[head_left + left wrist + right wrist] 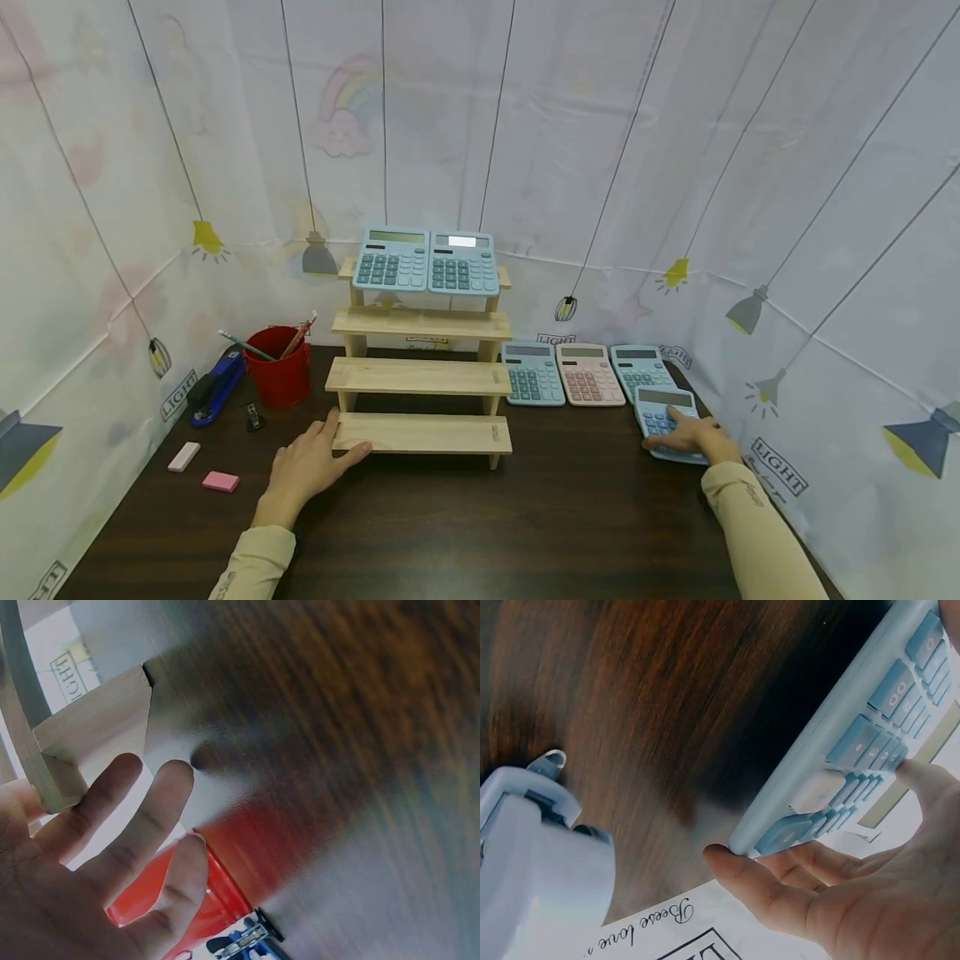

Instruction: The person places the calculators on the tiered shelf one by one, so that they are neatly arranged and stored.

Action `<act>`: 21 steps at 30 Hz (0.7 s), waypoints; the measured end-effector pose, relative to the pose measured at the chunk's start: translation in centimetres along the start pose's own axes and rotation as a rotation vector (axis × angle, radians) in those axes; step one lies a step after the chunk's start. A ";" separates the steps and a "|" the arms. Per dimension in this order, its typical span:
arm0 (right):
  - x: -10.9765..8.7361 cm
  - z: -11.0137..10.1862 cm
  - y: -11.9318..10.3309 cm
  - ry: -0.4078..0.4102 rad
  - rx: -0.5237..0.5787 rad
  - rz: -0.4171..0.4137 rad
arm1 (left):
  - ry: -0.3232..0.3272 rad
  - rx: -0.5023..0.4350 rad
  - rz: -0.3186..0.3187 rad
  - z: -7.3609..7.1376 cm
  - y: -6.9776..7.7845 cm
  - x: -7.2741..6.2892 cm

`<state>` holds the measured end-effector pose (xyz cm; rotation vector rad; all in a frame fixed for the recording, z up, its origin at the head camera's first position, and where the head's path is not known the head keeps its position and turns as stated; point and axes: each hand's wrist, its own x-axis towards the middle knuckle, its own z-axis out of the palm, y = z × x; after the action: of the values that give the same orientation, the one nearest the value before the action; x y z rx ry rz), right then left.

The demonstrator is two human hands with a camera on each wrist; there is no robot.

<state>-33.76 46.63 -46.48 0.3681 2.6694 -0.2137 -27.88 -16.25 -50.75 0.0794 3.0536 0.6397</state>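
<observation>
My right hand [686,435] holds a light blue calculator [663,398] at the right of the desk. Its thumb lies on the keys, with other fingers at the calculator's edge and underneath; in the right wrist view the calculator [817,742] is tilted. My left hand [303,467] touches the left end of the lowest step of a stepped wooden stand [420,377], its fingers nearly straight. In the left wrist view, the step's end [64,784] lies between thumb and index finger. Two light blue calculators lean side by side on the top step, the left one [392,260] and the right one [462,265].
Right of the stand lie a blue calculator [533,375], a pink one [589,375] and another blue one [641,367]. At left are a red bucket [279,375] with pencils, a blue stapler [216,387], a sharpener [254,417], a white eraser [183,457] and a pink eraser [221,482].
</observation>
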 end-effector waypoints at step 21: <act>-2.8 -0.6 -2.2 0.172 0.014 -0.159 | 0.004 0.001 0.011 -0.2 0.2 -0.3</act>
<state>-32.14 43.99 -44.53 0.1855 2.8709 -0.2592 -27.55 -16.17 -50.44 0.0949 3.0591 0.6404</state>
